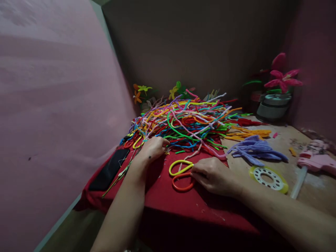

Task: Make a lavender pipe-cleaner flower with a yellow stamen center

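Note:
My right hand (214, 175) is closed around the middle of what looks like a pair of scissors (181, 171), its yellow and red-orange loop handles pointing left. The blades are hidden by the fingers. My left hand (154, 147) reaches to the front edge of a big heap of coloured pipe cleaners (189, 119). Its fingers are bent and partly hidden, so I cannot see what, if anything, is between them. Just left of it lie another yellow loop (138, 142) and a red one, like a second set of handles.
A black phone (109, 169) and thin green stems lie at the left on the red cloth (168, 203). To the right are purple pipe cleaners (254, 148), a tape roll (269, 178) and a pink glue gun (317, 159). A potted pink flower (283, 81) stands behind; walls close both sides.

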`<state>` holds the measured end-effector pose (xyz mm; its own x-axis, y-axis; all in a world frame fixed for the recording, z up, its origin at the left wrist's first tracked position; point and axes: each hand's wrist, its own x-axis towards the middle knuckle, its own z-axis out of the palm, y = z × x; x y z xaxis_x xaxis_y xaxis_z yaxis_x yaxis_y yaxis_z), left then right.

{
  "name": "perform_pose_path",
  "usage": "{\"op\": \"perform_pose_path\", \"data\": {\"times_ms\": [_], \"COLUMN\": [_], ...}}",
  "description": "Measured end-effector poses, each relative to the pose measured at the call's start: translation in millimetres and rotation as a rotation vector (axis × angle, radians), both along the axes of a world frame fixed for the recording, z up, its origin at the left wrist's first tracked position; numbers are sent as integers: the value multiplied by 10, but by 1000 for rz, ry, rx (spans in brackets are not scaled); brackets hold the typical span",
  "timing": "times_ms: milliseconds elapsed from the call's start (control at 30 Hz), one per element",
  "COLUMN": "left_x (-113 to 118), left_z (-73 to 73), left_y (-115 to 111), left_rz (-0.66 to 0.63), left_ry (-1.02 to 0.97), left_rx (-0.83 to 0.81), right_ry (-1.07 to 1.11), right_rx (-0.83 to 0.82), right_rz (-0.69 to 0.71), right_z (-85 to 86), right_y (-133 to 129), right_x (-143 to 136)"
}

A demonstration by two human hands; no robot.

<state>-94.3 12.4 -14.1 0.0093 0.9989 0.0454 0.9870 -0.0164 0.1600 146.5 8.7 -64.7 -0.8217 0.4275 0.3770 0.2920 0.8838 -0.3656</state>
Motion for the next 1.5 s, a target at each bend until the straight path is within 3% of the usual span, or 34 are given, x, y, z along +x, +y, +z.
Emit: {"op": "perform_pose_path", "data": {"times_ms": [500, 1000, 1500], "left_x": [150, 128, -68], "left_z": [-158, -240, -18], "left_y": [92, 183, 65], "left_rz": [29, -19, 36], "left_ry": [39, 41, -315], "left_rx": [137, 79, -76], "right_ry": [16, -10, 3], "right_rx": [-39, -72, -94], "right_rz": [2, 11, 30], "right_z": [-1, 17, 28], "right_y": [-5, -28, -32], "right_x": [2, 16, 8]}}
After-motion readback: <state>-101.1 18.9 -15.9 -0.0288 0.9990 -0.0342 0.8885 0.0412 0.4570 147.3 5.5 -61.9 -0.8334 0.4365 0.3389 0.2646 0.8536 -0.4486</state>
